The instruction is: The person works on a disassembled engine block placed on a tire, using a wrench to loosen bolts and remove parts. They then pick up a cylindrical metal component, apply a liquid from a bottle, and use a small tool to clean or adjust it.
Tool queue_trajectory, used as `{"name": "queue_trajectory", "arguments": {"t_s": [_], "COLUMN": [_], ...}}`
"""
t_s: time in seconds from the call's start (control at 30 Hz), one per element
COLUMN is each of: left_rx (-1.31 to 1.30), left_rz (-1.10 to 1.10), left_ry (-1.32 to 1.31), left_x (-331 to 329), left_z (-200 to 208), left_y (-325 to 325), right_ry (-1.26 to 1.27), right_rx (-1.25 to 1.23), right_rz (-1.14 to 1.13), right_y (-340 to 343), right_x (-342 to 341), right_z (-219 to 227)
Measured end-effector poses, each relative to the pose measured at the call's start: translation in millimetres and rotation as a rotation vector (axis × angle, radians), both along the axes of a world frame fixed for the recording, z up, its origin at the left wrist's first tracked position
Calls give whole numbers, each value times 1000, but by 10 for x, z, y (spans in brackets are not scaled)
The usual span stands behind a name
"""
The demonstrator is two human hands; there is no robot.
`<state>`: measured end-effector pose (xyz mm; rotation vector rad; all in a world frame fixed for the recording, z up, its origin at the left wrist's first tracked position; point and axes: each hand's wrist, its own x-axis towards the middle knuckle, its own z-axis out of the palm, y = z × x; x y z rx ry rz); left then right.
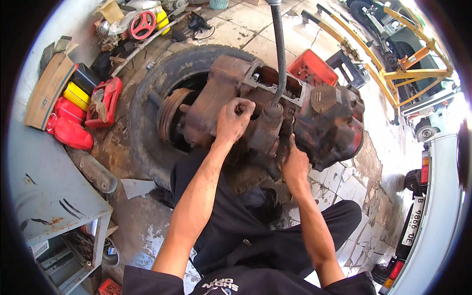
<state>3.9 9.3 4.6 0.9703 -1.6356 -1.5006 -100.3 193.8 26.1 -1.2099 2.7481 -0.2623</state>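
Note:
A greasy, rust-brown gearbox (263, 125) lies in front of me over an old tyre (142, 113). A long dark gear lever (280, 54) rises from it, beside an open rectangular top with metal parts inside. My left hand (233, 120) is closed above the left part of the casing, thumb and index finger pinched; what they hold, if anything, is too small to make out. Low on the casing, right of the lever's base, is my right hand (296, 167). Its index finger stretches to a thin, shiny metal piece (292, 121); the other fingers curl under, their grip hidden.
Behind the gearbox stand a red tray (313, 69) of small parts and a dark crate (348, 69). A yellow frame (413, 73) is at far right, a light-coloured vehicle (432, 216) nearer. At left are red containers (71, 128), a cardboard box (50, 91) and a grey metal table (54, 191).

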Motion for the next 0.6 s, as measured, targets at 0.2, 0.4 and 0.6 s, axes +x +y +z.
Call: {"name": "queue_trajectory", "arguments": {"t_s": [0.2, 0.4, 0.6], "left_rx": [19, 63, 87], "left_rz": [-24, 15, 27], "left_ry": [-29, -41, -38], "left_x": [-43, 29, 3], "left_z": [47, 20, 13], "left_y": [-32, -93, -95], "right_ry": [-28, -175, -134], "right_rx": [-144, 209, 303], "right_rz": [131, 233, 180], "right_y": [45, -479, -715], "right_x": [-406, -1024, -1060], "right_z": [614, 865, 799]}}
